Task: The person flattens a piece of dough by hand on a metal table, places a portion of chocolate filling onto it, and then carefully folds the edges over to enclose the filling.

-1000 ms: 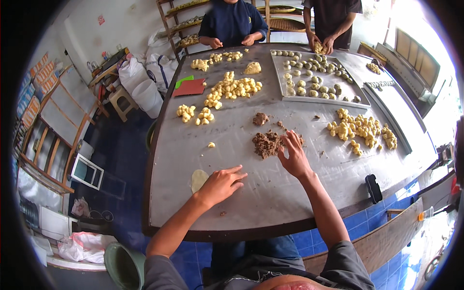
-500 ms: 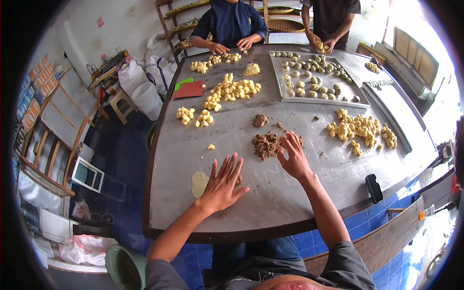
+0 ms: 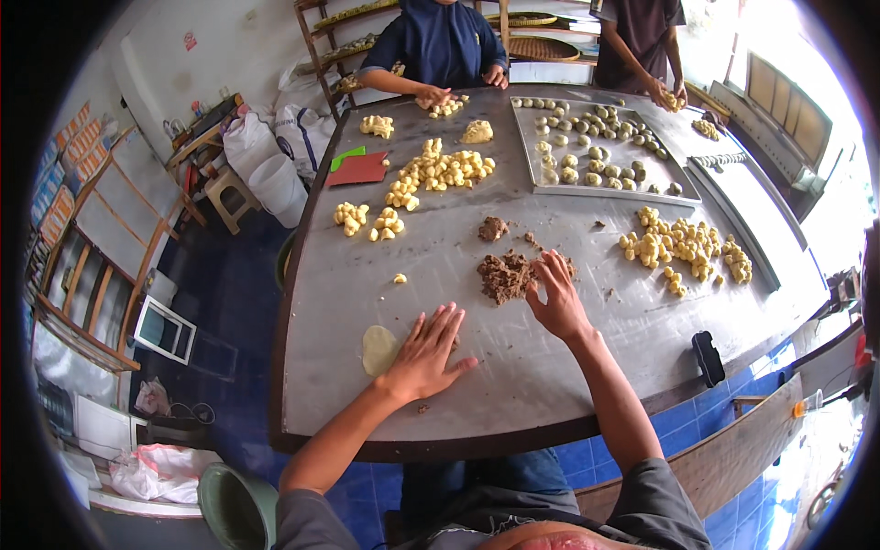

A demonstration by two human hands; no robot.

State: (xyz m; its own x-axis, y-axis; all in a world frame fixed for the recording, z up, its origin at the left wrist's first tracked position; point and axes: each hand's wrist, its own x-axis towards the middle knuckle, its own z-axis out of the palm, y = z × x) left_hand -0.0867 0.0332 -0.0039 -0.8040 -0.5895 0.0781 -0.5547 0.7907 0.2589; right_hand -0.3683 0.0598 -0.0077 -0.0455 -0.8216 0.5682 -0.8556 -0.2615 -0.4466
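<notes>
Left hand: I am seeing my left hand (image 3: 426, 353) lying flat with fingers spread on the grey metal table (image 3: 587, 367), low and left of centre in the frame, gripping nothing.
Dough disc: a pale yellow flattened round of dough (image 3: 378, 349) is sitting just beside that hand, touching its thumb side, near the table's lower left edge.
Right hand: my right hand (image 3: 555, 298) is reaching into the brown crumbly heap of filling (image 3: 504, 275) at mid-frame, fingertips drawing together on a pinch of it; how much they are holding I cannot tell.
Doing it well: I am judging that a small, compact pinch is wanted, taken from the heap's edge so crumbs are not scattering, while the flat hand is keeping by the disc.
Around: yellow dough lumps (image 3: 683, 246) are lying at right, more yellow dough pieces (image 3: 440, 171) above centre, a metal tray of rolled balls (image 3: 596, 151) at upper right.
Others: two people are working at the far edge, top of frame.
</notes>
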